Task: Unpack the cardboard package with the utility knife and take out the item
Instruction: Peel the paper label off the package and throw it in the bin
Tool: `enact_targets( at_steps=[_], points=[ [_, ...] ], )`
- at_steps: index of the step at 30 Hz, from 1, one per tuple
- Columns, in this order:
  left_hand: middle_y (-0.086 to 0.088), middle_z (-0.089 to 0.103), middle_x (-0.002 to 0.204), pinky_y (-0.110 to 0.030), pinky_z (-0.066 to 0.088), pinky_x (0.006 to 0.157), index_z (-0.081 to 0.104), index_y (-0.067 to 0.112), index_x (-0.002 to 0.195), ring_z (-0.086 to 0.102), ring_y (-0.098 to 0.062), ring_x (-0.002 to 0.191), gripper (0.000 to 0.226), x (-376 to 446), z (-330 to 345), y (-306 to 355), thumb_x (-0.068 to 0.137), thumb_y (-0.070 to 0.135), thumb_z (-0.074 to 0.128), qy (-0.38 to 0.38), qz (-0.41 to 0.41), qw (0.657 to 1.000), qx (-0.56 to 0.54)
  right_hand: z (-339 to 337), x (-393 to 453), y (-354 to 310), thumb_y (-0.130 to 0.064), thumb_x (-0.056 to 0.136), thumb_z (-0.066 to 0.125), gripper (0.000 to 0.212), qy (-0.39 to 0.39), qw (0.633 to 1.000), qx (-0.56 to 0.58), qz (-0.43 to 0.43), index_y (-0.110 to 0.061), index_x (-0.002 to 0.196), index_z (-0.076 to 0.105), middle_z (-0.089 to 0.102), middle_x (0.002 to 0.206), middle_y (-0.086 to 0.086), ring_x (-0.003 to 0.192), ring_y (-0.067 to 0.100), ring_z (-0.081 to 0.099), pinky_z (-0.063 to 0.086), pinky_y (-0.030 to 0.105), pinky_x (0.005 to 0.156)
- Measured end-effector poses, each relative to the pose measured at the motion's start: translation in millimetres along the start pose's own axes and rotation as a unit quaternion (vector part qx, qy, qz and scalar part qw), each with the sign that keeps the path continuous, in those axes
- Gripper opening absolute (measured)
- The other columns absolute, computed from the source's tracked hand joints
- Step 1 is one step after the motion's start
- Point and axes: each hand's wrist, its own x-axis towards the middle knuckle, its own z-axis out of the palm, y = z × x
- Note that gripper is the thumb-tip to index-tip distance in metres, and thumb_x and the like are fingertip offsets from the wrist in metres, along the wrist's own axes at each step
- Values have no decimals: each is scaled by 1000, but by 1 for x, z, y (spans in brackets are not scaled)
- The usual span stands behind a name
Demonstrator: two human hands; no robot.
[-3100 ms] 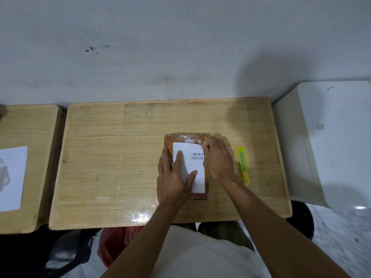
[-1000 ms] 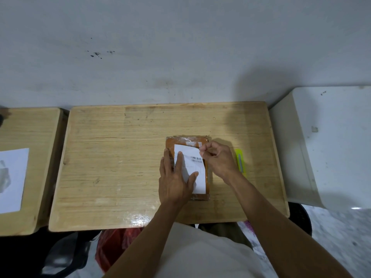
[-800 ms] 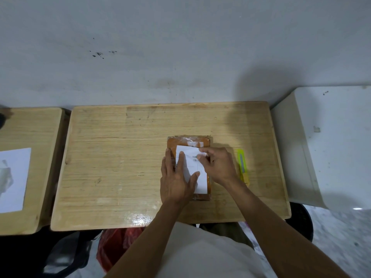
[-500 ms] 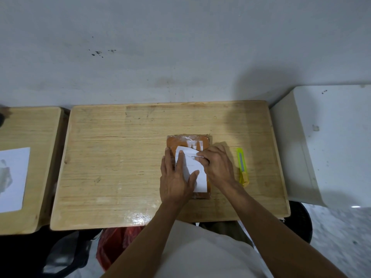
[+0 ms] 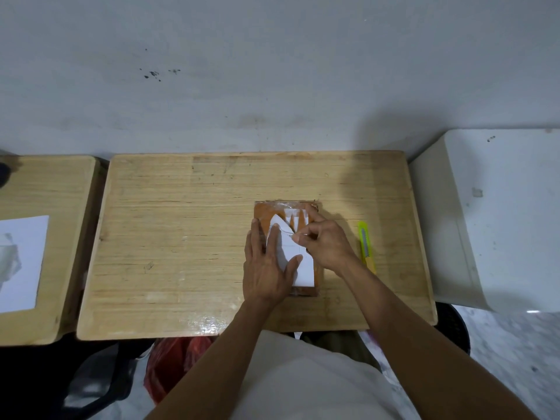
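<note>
The flat brown cardboard package wrapped in glossy clear tape (image 5: 286,212) lies near the middle of the pale wooden desk (image 5: 181,237), a little to my right, its long side running away from me. It looks thin and light, the sort of parcel that skids on a varnished top if pushed from one end, and the tape gives it a slick skin, so I judge it better pinned from above than gripped by its edges. My left hand (image 5: 266,268) does just that, lying flat and spread on the near left part of it, pressing down and grasping nothing. The white paper shipping label (image 5: 300,268) on its face is soft and tears easily; torn white slivers stay stuck near the far end, and the far corner is curled up. My right hand (image 5: 325,245) is closed in a pinch on that lifted corner of the label. Just to the right of my right wrist, apart from the package, the yellow-green utility knife (image 5: 366,247) lies untouched on the desk; whether its blade is out I cannot tell. I would take it by the plastic body. A white cabinet (image 5: 500,219) stands beside the desk on the right.
</note>
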Motion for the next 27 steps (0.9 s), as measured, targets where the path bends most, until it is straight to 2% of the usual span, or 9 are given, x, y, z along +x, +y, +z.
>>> enact_targets(
  at_steps=[4, 9, 14, 17, 19, 21, 24, 25, 27],
  points=[
    [-9, 0, 166, -43, 32, 110, 25, 20, 154, 6, -29, 152, 84, 0, -3, 2, 88, 63, 54, -6, -4, 1000, -12, -4, 1, -2, -12, 86, 74, 8, -40, 997, 51, 34, -5, 88, 78, 22, 162, -13, 134, -7, 23, 32, 20, 102],
    [-10, -2, 166, -35, 15, 115, 15, 16, 155, 2, -27, 152, 92, 0, -3, 3, 88, 64, 53, -13, -6, 1000, -14, -6, 1, -1, -11, 86, 74, 5, -64, 992, 97, 51, -9, 83, 78, 18, 162, -17, 145, 2, 24, 37, 33, 113],
    [-8, -3, 166, -31, 3, 120, 6, 13, 157, -4, -23, 153, 100, 0, 1, 0, 86, 71, 46, -15, -14, 1000, -10, -11, -1, -1, -10, 87, 73, 11, -82, 989, 114, 46, -16, 80, 79, 18, 162, -19, 147, 3, 22, 40, 29, 102],
    [-12, -1, 166, -35, 4, 122, 11, 10, 157, -5, -24, 153, 99, -3, 2, 0, 86, 69, 49, -6, -8, 1000, -16, -15, -1, -3, -11, 87, 73, 16, -101, 987, 117, 52, -16, 73, 77, 16, 161, -22, 145, 0, 22, 44, 29, 94],
    [-16, -1, 165, -39, 5, 123, 17, 7, 156, -7, -24, 152, 96, -5, 2, 1, 87, 68, 46, -1, 4, 1000, 2, -19, -1, -4, -11, 89, 72, 13, -115, 986, 109, 45, -9, 77, 75, 13, 162, -22, 144, -3, 18, 39, 24, 95],
    [-18, -2, 164, -43, 6, 123, 22, 7, 154, -9, -28, 152, 95, -5, 2, 1, 87, 71, 41, -4, 12, 1000, 14, -21, -3, -5, -11, 89, 71, 15, -131, 984, 109, 45, -10, 74, 73, 11, 162, -22, 142, -5, 16, 35, 23, 95],
    [-15, -4, 165, -48, 7, 123, 22, 11, 155, -10, -30, 152, 97, -6, 3, 0, 84, 75, 40, -12, 3, 1000, 4, -24, -5, -7, -10, 91, 69, 20, -151, 981, 112, 47, -13, 72, 71, 8, 162, -24, 136, -9, 16, 37, 15, 82],
    [-14, -4, 165, -50, 8, 123, 21, 11, 155, -10, -29, 152, 99, -7, 3, 0, 83, 76, 41, -11, 0, 1000, -3, -24, -4, -6, -10, 91, 68, 18, -150, 982, 108, 43, -11, 74, 72, 8, 162, -23, 136, -9, 16, 38, 14, 81],
    [-12, -5, 165, -52, 11, 122, 14, 10, 156, -10, -25, 152, 106, -7, 3, -3, 80, 77, 46, -13, -12, 1000, -18, -21, -1, -1, -12, 92, 68, 14, -130, 987, 89, 29, -5, 82, 75, 10, 163, -20, 143, -3, 17, 39, 20, 93]
  ],
)
